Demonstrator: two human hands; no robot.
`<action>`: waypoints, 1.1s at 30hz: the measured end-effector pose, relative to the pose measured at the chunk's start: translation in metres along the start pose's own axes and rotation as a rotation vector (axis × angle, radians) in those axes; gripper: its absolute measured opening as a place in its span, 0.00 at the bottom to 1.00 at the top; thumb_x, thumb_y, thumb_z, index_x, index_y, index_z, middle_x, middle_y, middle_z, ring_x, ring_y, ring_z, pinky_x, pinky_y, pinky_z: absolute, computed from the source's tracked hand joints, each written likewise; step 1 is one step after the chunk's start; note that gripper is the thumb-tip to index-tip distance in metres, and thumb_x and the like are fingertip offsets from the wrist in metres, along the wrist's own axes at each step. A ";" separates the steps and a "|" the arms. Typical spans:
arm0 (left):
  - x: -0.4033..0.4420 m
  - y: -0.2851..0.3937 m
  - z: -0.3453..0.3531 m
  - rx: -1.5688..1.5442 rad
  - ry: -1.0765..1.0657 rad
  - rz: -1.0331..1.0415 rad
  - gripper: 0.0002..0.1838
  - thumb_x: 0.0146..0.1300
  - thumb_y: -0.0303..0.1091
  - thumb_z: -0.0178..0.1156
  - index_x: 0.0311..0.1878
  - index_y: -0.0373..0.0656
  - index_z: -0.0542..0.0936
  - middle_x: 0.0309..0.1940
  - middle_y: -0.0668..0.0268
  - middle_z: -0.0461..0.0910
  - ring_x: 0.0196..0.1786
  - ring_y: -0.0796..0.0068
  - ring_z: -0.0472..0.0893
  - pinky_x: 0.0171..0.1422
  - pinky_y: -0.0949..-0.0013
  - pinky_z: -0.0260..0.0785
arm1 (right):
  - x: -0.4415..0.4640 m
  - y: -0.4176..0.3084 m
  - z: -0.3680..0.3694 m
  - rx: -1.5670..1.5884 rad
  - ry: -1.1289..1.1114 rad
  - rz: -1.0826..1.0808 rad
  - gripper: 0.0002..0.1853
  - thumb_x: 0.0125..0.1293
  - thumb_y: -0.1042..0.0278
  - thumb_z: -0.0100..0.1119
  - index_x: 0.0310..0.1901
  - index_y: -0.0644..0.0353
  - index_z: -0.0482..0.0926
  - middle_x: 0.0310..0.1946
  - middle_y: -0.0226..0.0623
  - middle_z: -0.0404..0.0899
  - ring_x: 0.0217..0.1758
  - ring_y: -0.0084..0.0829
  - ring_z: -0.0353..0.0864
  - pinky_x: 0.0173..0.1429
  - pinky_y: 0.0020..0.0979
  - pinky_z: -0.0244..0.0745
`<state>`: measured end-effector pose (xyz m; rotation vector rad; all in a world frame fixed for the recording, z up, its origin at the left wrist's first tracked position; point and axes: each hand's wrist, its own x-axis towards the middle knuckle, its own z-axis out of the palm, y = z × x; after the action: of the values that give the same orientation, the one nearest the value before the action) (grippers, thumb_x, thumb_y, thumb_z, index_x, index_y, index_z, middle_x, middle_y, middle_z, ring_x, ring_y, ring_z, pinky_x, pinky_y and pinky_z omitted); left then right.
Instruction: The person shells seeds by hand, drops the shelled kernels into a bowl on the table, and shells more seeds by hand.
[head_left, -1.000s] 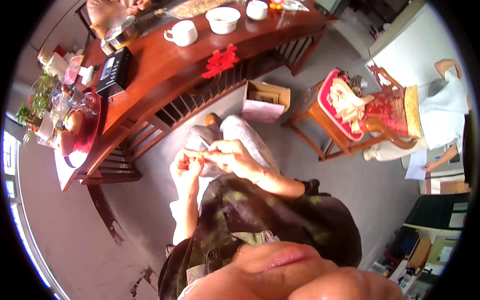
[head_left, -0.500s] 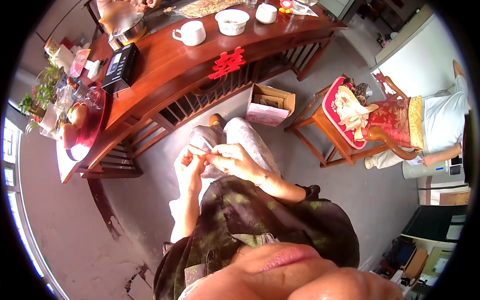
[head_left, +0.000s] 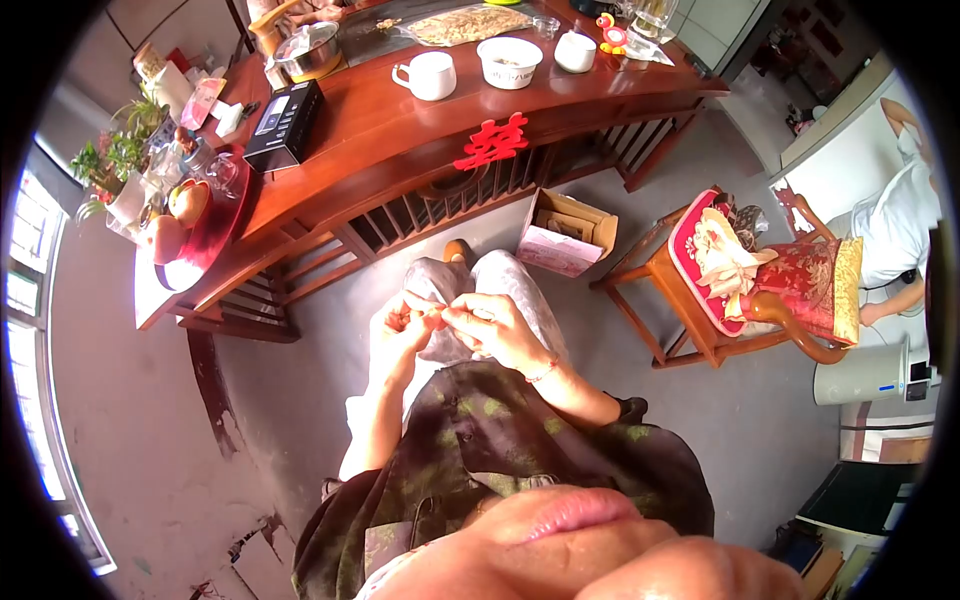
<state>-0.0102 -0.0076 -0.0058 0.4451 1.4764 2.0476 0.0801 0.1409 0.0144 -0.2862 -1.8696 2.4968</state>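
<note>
Above my lap, my left hand (head_left: 402, 330) and my right hand (head_left: 494, 330) meet at the fingertips. The fingers of each are pinched together on something too small to make out. A reddish band circles the right wrist. Below the hands are my patterned light trousers (head_left: 515, 290) and dark green-patterned top (head_left: 490, 410). Beyond my knees stands the long red-brown table (head_left: 360, 130), carrying a white mug (head_left: 430, 76), a white tub (head_left: 509, 63), a white cup (head_left: 575, 52) and a black box (head_left: 284, 124).
An open cardboard box (head_left: 565, 232) lies on the floor by the table. At the right, a wooden chair (head_left: 690, 290) holds red cushions. A person in light clothes (head_left: 895, 235) is behind it. Another person's hands show at the table's far side.
The table and chair have shifted right in view as the camera turned. My hands stay pinched together. The person at the right has moved, and the paper in their hand no longer shows.
</note>
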 end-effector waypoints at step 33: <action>-0.003 -0.003 0.007 -0.227 0.069 0.057 0.03 0.65 0.28 0.56 0.36 0.41 0.74 0.21 0.71 0.73 0.17 0.92 0.56 0.21 0.82 0.44 | 0.004 0.012 0.001 0.144 -0.014 -0.118 0.09 0.68 0.65 0.55 0.36 0.61 0.79 0.19 0.22 0.68 0.15 0.11 0.57 0.19 0.18 0.51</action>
<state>-0.0027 -0.0032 -0.0064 0.3313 1.2623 2.2641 0.0769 0.1368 0.0023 -0.1515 -1.6474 2.5432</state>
